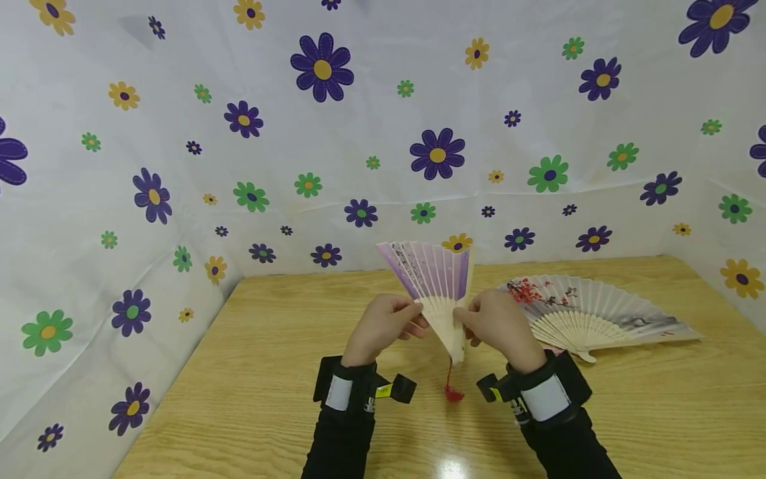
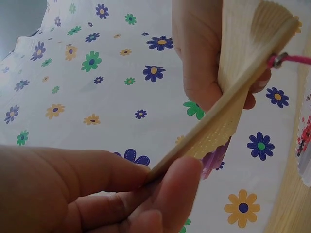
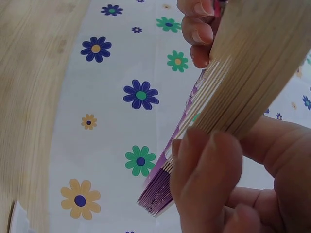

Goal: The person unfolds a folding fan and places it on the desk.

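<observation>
A purple folding fan (image 1: 439,273) with pale wooden ribs is held up over the table, spread part way. My left hand (image 1: 387,322) pinches its left outer rib between thumb and fingers, which the left wrist view shows close up. On the other side, my right hand (image 1: 499,322) grips the still-stacked ribs (image 3: 233,87). From the fan's pivot end hangs a red tassel (image 1: 453,393) on a cord. In the right wrist view, purple folds (image 3: 158,191) lie bunched below the right fingers.
A second folding fan (image 1: 598,313), white with red blossoms, lies spread on the wooden table (image 1: 269,399) at the right, just beyond my right hand. A white flower-print cloth (image 1: 359,113) hangs behind the table and along its sides.
</observation>
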{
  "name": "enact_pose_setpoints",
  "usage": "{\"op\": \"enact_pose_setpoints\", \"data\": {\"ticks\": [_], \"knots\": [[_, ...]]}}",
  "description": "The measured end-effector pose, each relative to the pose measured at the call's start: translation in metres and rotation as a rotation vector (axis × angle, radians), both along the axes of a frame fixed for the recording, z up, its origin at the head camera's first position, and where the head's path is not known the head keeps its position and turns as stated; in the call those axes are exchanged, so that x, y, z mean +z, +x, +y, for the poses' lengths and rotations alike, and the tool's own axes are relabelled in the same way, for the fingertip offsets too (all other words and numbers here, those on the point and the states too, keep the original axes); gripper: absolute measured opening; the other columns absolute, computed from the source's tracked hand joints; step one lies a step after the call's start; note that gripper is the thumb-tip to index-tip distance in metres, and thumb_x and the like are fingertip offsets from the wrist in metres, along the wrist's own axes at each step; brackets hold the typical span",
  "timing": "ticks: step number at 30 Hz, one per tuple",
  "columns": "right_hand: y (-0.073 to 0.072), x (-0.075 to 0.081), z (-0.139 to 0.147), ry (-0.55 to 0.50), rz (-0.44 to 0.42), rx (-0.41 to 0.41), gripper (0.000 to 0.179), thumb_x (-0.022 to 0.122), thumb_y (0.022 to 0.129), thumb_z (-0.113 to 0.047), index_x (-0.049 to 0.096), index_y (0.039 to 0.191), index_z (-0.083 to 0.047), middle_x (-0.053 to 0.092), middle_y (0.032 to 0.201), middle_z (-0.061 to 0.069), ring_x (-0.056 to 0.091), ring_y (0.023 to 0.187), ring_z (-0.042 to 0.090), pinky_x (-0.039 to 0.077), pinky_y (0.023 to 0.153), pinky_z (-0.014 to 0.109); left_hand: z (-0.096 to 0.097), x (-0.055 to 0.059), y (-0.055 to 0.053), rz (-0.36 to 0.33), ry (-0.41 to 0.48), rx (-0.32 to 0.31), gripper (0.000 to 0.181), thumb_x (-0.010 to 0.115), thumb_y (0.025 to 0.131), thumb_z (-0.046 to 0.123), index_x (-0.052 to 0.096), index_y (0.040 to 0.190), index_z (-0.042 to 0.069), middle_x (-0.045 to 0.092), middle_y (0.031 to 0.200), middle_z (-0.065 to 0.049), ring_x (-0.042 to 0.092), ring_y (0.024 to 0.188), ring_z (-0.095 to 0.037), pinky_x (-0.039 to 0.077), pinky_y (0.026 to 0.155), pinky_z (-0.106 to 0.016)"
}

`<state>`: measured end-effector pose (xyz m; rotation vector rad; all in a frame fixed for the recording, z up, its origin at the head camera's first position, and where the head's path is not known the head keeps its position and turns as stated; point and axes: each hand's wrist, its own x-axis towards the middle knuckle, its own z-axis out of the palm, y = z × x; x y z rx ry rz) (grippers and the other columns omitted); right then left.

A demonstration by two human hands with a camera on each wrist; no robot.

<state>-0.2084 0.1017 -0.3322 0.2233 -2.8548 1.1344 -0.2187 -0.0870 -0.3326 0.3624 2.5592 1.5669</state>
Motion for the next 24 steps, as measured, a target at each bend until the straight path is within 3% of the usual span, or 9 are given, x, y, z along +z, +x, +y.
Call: {"op": "enact_pose_setpoints", "data": {"ticks": [3, 10, 17, 24], "knots": [[-0.0011, -0.0001, 0.0013, 0.004, -0.013, -0.008, 0.037, 0.061, 0.088, -0.015, 0.066, 0.054, 0.0, 0.068, 0.052, 0.009, 0.061, 0.044, 0.015, 0.037, 0.041, 0.022, 0.001, -0.0003, -0.0004, -0.002, -0.005, 0.011, 0.027, 0.055, 0.099, 0.011, 0.073, 0.09, -0.007, 0.074, 0.083, -0.024, 0.071, 0.069, -0.024, 0.06, 0.067, -0.039], [-0.0018, 0.001, 0.0043, -0.003, -0.039, -0.02, 0.039, 0.059, 0.091, -0.016, 0.069, 0.058, 0.001, 0.068, 0.053, 0.009, 0.06, 0.044, 0.014, 0.036, 0.042, 0.023, 0.0004, -0.0008, -0.0018, 0.019, -0.007, 0.015, 0.026, 0.055, 0.099, 0.01, 0.073, 0.09, -0.008, 0.074, 0.082, -0.024, 0.071, 0.072, -0.029, 0.058, 0.062, -0.031], [-0.0013, 0.0017, 0.0067, 0.002, -0.046, -0.035, 0.037, 0.058, 0.089, -0.015, 0.07, 0.058, 0.002, 0.067, 0.051, 0.008, 0.06, 0.043, 0.014, 0.034, 0.04, 0.022, -0.0008, -0.0027, -0.0033, 0.015, 0.01, 0.047, 0.024, 0.056, 0.098, 0.009, 0.072, 0.093, -0.009, 0.073, 0.085, -0.026, 0.071, 0.069, -0.027, 0.061, 0.069, -0.043], [-0.0021, 0.0025, 0.0085, 0.012, -0.051, -0.033, 0.039, 0.057, 0.092, -0.017, 0.071, 0.06, 0.001, 0.067, 0.051, 0.008, 0.06, 0.043, 0.014, 0.034, 0.04, 0.022, -0.001, -0.0017, -0.0031, 0.001, 0.033, 0.087, 0.023, 0.057, 0.097, 0.009, 0.072, 0.096, -0.008, 0.074, 0.084, -0.023, 0.071, 0.069, -0.026, 0.059, 0.064, -0.036]]}}
